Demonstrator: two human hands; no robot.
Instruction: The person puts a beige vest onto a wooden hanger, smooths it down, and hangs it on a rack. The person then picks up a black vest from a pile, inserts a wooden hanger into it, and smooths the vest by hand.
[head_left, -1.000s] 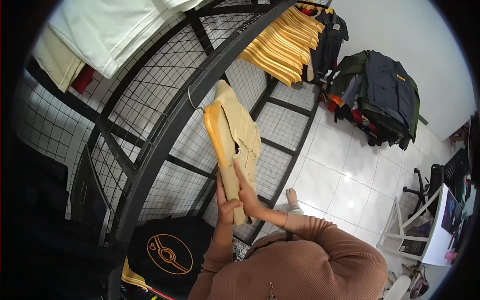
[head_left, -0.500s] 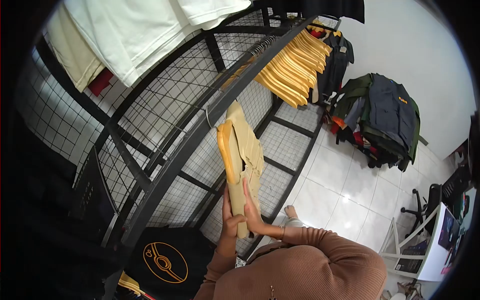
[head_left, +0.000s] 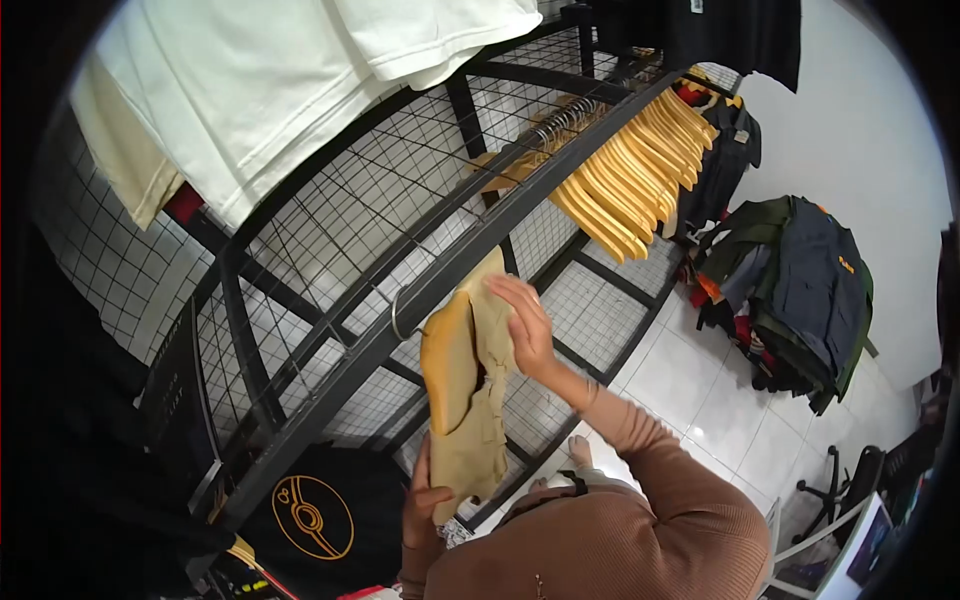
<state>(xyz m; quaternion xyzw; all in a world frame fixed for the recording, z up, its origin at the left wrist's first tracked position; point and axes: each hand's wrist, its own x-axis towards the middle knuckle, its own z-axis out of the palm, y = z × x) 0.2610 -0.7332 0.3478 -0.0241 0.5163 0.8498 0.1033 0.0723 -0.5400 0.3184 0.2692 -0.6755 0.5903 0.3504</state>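
A tan garment (head_left: 470, 440) hangs on a wooden hanger (head_left: 447, 355), whose metal hook loops over the dark rail. Low on the garment, my left hand (head_left: 424, 500) grips its side edge, with the thumb across the front. My right hand (head_left: 522, 318) lies against the upper part of the garment, near its shoulder, with the fingers stretched out flat. A dark gap shows in the garment between the hanger and the right side.
Several empty wooden hangers (head_left: 630, 180) hang farther along the black metal rack (head_left: 350, 385). White garments (head_left: 240, 90) hang at the upper left. Piled clothes (head_left: 800, 290) stand at the right on the tiled floor. A black garment with an orange print (head_left: 325, 520) is below.
My right hand has moved from the lower part of the garment up to its shoulder and its fingers now lie flat. The view has shifted, and the garment shows more of its front.
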